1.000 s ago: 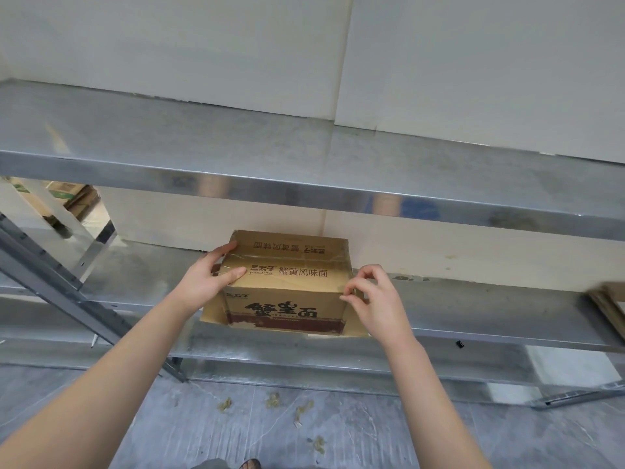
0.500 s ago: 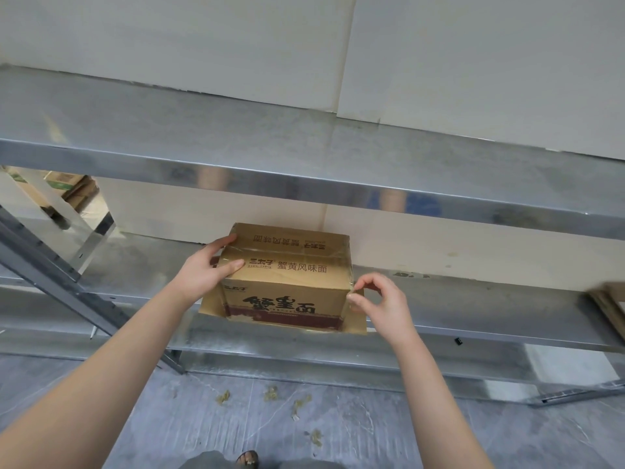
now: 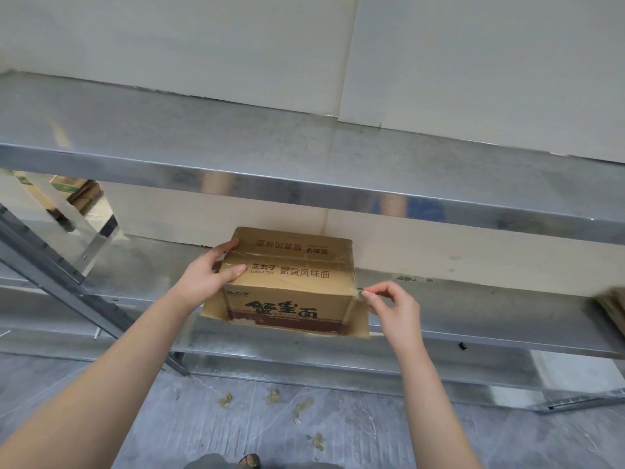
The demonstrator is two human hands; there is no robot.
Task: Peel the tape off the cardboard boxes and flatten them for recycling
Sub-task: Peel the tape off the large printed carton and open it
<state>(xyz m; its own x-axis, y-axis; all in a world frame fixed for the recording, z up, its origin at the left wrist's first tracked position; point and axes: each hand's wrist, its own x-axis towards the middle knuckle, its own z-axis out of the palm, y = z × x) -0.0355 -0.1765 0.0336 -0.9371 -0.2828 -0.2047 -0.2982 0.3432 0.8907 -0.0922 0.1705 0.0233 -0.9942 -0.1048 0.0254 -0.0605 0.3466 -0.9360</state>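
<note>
A brown cardboard box [image 3: 291, 282] with dark printed characters stands on the middle metal shelf [image 3: 473, 319], its bottom flaps splayed out at both sides. Clear tape runs along its top seam. My left hand [image 3: 209, 275] grips the box's upper left corner, thumb on the top face and fingers round the side. Just off the upper right corner, my right hand [image 3: 389, 302] pinches the end of the clear tape [image 3: 361, 292] between thumb and forefinger; the strip is lifted a little away from the box.
The upper metal shelf [image 3: 304, 154] juts out above the box. A slanted steel brace [image 3: 67, 275] crosses at the left. Flat cardboard [image 3: 612, 309] lies at the shelf's right end. Scraps litter the grey floor [image 3: 270, 411]. More boxes [image 3: 71, 191] show at the far left.
My right hand has slid from the box's right face outward to the right, drawing the tape end off the corner. The left hand keeps its grip on the left corner.
</note>
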